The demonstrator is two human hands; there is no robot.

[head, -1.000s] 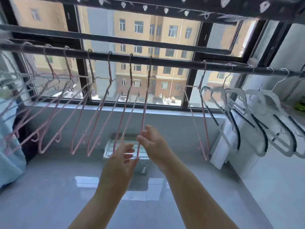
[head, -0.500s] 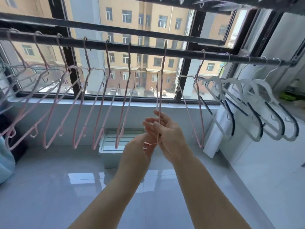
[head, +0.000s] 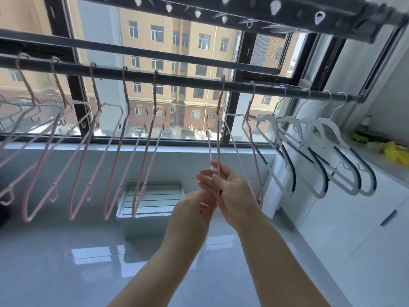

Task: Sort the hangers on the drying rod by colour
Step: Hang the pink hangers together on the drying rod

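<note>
Thin pink wire hanger (head: 218, 142) pinched low down, hooked on the dark metal drying rod (head: 188, 82) near the white plastic hangers (head: 269, 121).
Gripped by curled right hand (head: 232, 191) fingers; left hand (head: 193, 210) just beneath, grip impossible to tell. Likely light, springy, slippery: better taken near the hook.

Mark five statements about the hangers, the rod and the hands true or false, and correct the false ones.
1. The right hand grips a pink hanger by its lower part. True.
2. The white hangers hang at the left end of the drying rod. False: they are bunched at its right end.
3. The gripped hanger has been lifted off the rod. False: its hook is over the rod.
4. Another pink hanger hangs between the gripped one and the white ones. True.
5. A pale box sits on the floor under the window. True.
</note>
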